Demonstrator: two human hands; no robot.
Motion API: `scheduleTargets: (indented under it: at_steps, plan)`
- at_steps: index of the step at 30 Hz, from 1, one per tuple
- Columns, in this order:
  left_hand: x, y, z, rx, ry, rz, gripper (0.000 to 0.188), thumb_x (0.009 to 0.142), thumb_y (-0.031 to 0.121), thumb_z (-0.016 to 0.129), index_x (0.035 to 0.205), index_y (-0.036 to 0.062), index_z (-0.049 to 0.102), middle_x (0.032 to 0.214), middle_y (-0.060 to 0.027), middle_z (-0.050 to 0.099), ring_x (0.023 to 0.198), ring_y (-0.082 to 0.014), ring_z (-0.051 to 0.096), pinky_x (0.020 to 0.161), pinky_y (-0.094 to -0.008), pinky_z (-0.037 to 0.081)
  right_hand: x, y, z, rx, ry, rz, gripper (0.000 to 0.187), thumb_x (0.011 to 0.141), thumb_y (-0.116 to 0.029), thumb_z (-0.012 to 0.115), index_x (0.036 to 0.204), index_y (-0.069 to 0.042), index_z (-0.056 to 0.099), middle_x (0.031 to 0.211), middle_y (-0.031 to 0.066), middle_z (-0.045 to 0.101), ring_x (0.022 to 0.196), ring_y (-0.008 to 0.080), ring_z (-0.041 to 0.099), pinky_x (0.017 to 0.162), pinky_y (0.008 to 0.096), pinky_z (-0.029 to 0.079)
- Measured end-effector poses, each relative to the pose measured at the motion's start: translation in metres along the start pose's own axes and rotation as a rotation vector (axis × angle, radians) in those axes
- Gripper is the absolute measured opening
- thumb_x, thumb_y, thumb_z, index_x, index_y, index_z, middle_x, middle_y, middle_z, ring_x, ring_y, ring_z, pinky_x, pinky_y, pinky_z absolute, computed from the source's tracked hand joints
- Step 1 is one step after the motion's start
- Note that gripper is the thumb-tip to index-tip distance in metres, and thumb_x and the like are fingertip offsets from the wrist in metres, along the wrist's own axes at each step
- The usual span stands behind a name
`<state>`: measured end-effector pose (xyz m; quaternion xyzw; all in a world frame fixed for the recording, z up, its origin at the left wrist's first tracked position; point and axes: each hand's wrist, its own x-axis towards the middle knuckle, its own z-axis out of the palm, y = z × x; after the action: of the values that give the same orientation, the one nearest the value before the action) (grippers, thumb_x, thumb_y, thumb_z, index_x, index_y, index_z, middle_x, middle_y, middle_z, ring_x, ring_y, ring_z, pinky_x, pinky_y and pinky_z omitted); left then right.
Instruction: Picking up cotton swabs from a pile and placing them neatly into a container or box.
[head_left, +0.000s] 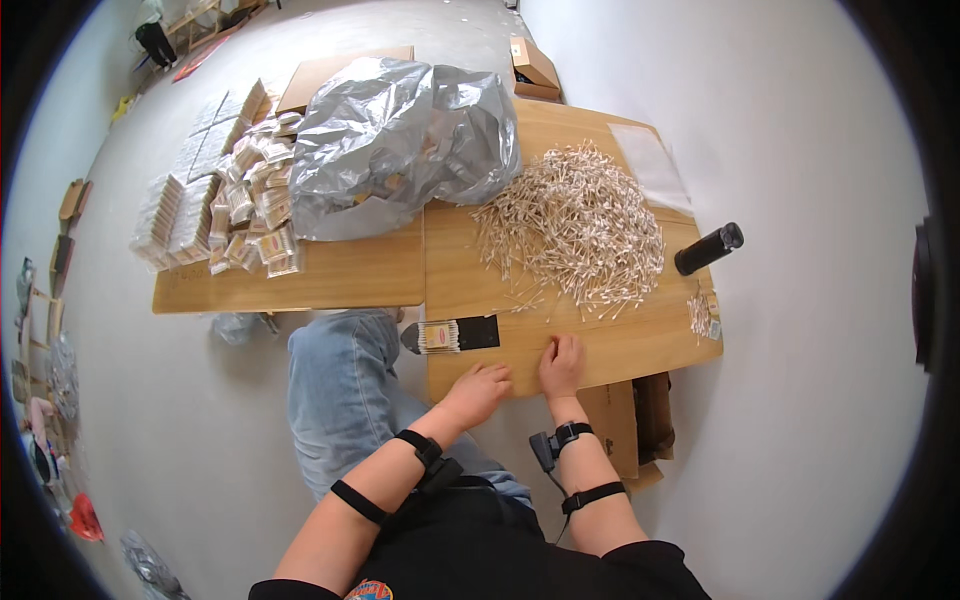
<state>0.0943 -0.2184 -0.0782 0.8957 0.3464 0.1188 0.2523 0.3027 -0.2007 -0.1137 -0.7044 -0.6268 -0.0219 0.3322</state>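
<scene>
My left hand (479, 395) rests at the table's near edge with its fingers curled in, and nothing shows in it. To its right, my right hand (562, 364) lies loosely closed on the wood, also with nothing visible in its fingers. Beyond my left hand and slightly to its left sits a clear pack of cotton swabs (437, 337) with a yellowish label. Its right end meets a flat black rectangle (479, 332). A large heap of loose cotton swabs (575, 228) covers the table farther off, past my right hand.
A big silvery plastic bag (370, 150) stands on the wooden table (290, 290). Left of it are piled swab packs (262, 205) and stacked packs (170, 220). A black cylinder (709, 249) stands near the right edge. An open cardboard box (625, 425) is below the table.
</scene>
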Motion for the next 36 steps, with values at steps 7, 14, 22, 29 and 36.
scheduleTargets:
  at_steps: [7, 14, 22, 29, 36]
  plan:
    - [-0.027, -0.029, -0.022, -0.087, 0.133, -0.214, 0.046, 0.084, 0.017, 0.061, 0.128, 0.0033, 0.054, 0.143, -0.0175, 0.045, 0.136, -0.0352, 0.038, 0.112, -0.0500, 0.029, 0.001, -0.012, -0.001, -0.108, -0.003, -0.059, 0.012, 0.079, -0.005, 0.058, 0.091, -0.005, 0.057, 0.092, 0.0147, 0.054, 0.090, 0.0353, 0.052, 0.079, 0.0455, 0.043]
    - [-0.021, -0.054, 0.000, 0.180, 0.222, -0.486, 0.077, 0.092, 0.043, 0.054, 0.150, -0.0005, 0.026, 0.159, -0.0181, 0.018, 0.148, -0.0315, 0.014, 0.119, -0.0477, 0.010, 0.004, -0.013, 0.002, -0.171, 0.002, -0.050, 0.013, 0.079, -0.006, 0.058, 0.092, -0.006, 0.057, 0.092, 0.0143, 0.054, 0.090, 0.0346, 0.053, 0.078, 0.0451, 0.044]
    - [-0.014, -0.060, 0.006, 0.203, 0.206, -0.511, 0.080, 0.089, 0.043, 0.058, 0.148, -0.0029, 0.028, 0.157, -0.0189, 0.021, 0.148, -0.0315, 0.014, 0.119, -0.0499, 0.011, 0.006, -0.008, 0.006, -0.213, 0.015, -0.054, 0.012, 0.079, -0.008, 0.059, 0.090, -0.007, 0.057, 0.091, 0.0137, 0.054, 0.090, 0.0342, 0.053, 0.078, 0.0452, 0.045]
    - [-0.008, -0.050, 0.012, 0.234, 0.195, -0.445, 0.078, 0.089, 0.041, 0.058, 0.147, -0.0031, 0.031, 0.157, -0.0184, 0.023, 0.148, -0.0317, 0.015, 0.119, -0.0499, 0.012, 0.035, -0.014, 0.010, 0.008, -0.072, -0.146, 0.024, 0.078, -0.007, 0.060, 0.102, -0.007, 0.062, 0.103, 0.0141, 0.059, 0.101, 0.0341, 0.054, 0.088, 0.0450, 0.045]
    - [0.023, -0.026, 0.035, 0.228, 0.264, -0.244, 0.071, 0.088, 0.032, 0.060, 0.144, -0.0034, 0.036, 0.156, -0.0180, 0.026, 0.146, -0.0308, 0.022, 0.118, -0.0463, 0.020, 0.063, -0.037, 0.025, 0.007, -0.106, -0.354, 0.023, 0.079, -0.008, 0.062, 0.102, -0.008, 0.065, 0.108, 0.0112, 0.062, 0.103, 0.0331, 0.056, 0.090, 0.0447, 0.045]
